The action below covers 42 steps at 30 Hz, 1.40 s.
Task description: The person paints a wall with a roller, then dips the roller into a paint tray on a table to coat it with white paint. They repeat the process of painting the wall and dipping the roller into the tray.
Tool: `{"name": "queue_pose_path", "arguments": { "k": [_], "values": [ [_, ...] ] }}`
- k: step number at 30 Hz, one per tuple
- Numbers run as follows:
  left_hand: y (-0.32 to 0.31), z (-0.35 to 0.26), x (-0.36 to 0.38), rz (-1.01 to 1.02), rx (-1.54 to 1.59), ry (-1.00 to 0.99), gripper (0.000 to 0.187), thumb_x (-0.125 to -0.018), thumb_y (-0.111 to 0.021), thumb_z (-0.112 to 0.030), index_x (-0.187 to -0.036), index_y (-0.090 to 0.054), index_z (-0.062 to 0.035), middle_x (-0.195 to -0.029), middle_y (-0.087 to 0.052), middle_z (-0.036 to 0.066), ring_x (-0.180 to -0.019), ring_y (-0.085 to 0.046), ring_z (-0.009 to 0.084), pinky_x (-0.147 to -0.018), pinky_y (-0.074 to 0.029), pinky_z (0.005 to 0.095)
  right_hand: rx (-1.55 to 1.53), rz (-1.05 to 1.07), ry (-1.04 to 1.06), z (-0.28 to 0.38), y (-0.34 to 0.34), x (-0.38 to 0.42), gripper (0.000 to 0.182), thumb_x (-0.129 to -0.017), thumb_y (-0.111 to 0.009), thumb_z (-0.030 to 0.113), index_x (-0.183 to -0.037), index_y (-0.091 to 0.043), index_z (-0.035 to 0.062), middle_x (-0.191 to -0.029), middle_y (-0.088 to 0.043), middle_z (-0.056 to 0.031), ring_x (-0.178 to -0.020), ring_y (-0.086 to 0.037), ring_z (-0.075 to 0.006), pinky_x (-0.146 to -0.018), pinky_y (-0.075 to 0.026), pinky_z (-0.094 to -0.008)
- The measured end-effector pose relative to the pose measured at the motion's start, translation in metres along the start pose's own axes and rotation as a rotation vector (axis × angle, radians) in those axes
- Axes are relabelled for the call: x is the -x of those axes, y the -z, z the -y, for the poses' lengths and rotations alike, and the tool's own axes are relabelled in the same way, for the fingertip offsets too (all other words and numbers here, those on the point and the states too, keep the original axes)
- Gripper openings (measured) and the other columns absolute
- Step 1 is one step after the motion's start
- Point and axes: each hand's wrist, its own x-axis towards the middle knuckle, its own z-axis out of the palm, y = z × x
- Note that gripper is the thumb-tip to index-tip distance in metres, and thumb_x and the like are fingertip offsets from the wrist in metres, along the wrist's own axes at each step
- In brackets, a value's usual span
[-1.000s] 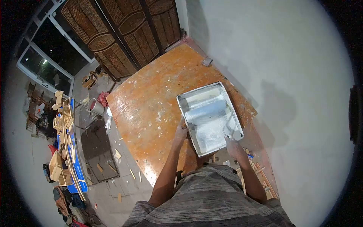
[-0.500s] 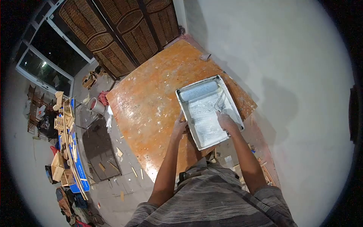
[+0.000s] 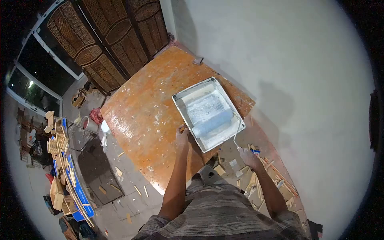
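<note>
A white paint tray (image 3: pixel 182 109) lies near the right side of the orange, paint-spotted table (image 3: pixel 140 116). Inside it, the pale blue paint roller (image 3: pixel 213 123) rests across the half closer to my body, over white paint. Its wire frame runs over the tray's right edge to my right hand (image 3: pixel 249 157), which is closed round the handle, mostly hidden by the fingers. At the tray's lower left edge is my left hand (image 3: pixel 182 135), fingers bent near the rim; whether they grip it is hard to tell.
Woven folding screens (image 3: pixel 116 36) stand behind the table, and a pale wall (image 3: pixel 320 80) rises on the right. A white bucket (image 3: pixel 89 125) is on the floor at the left, near a blue surface (image 3: pixel 82 196) with wood pieces. Wood scraps (image 3: pixel 256 186) lie below right.
The roller has moved from the tray's far end toward my body. My right hand has drawn back from over the tray to beyond its near right corner. The whole view has shifted slightly.
</note>
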Motion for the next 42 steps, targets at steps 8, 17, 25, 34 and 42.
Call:
{"name": "queue_pose_path", "arguments": {
  "k": [8, 17, 25, 34, 42],
  "values": [
    [-0.005, 0.010, 0.018, -0.073, -0.161, -0.188, 0.043, -0.078, -0.056, -0.006, -0.119, -0.042, -0.0045, -0.068, -0.054, 0.005, -0.058, -0.051, 0.0120, -0.048, -0.041, 0.0255, -0.012, -0.091, -0.025, -0.011, -0.021, 0.045, 0.025, -0.089, -0.034, 0.017, -0.101, -0.049, 0.0002, -0.066, -0.053, -0.0209, -0.056, -0.054, -0.0330, -0.049, -0.041, -0.0427],
    [-0.002, 0.006, 0.007, -0.007, -0.201, -0.092, 0.041, -0.074, -0.059, -0.005, -0.112, -0.044, -0.0038, -0.067, -0.054, 0.005, -0.055, -0.052, 0.0130, -0.045, -0.042, 0.0251, -0.143, -0.095, -0.046, 0.010, -0.007, -0.079, 0.025, -0.080, -0.048, 0.015, -0.100, -0.050, 0.0013, -0.067, -0.055, -0.0162, -0.061, -0.055, -0.0282, -0.051, -0.042, -0.0394],
    [0.001, 0.019, -0.005, -0.042, -0.036, -0.038, 0.037, -0.073, -0.060, -0.002, -0.107, -0.044, -0.0042, -0.068, -0.054, 0.005, -0.054, -0.053, 0.0143, -0.044, -0.043, 0.0259, 0.574, 0.025, 0.456, -0.021, -0.018, 0.003, 0.041, -0.072, -0.052, 0.007, -0.111, -0.043, 0.0002, -0.069, -0.057, -0.0118, -0.062, -0.056, -0.0259, -0.057, -0.043, -0.0386],
    [0.004, 0.012, 0.011, 0.014, 0.190, 0.072, 0.026, -0.078, -0.058, -0.005, -0.100, -0.044, -0.0059, -0.069, -0.054, 0.005, -0.054, -0.053, 0.0138, -0.043, -0.044, 0.0264, -0.011, -0.072, 0.073, 0.019, 0.013, -0.067, 0.028, -0.082, -0.042, 0.011, -0.107, -0.050, -0.0011, -0.067, -0.054, -0.0133, -0.059, -0.054, -0.0263, -0.052, -0.044, -0.0373],
    [0.018, 0.041, -0.010, 0.149, 0.401, 0.052, 0.028, -0.077, -0.060, -0.011, -0.101, -0.046, -0.0049, -0.074, -0.055, 0.005, -0.059, -0.053, 0.0127, -0.046, -0.044, 0.0247, -0.043, -0.101, 0.093, 0.022, 0.016, 0.001, 0.035, -0.078, -0.048, 0.006, -0.113, -0.046, 0.0023, -0.074, -0.056, -0.0184, -0.064, -0.056, -0.0301, -0.055, -0.045, -0.0416]
  ]
}}
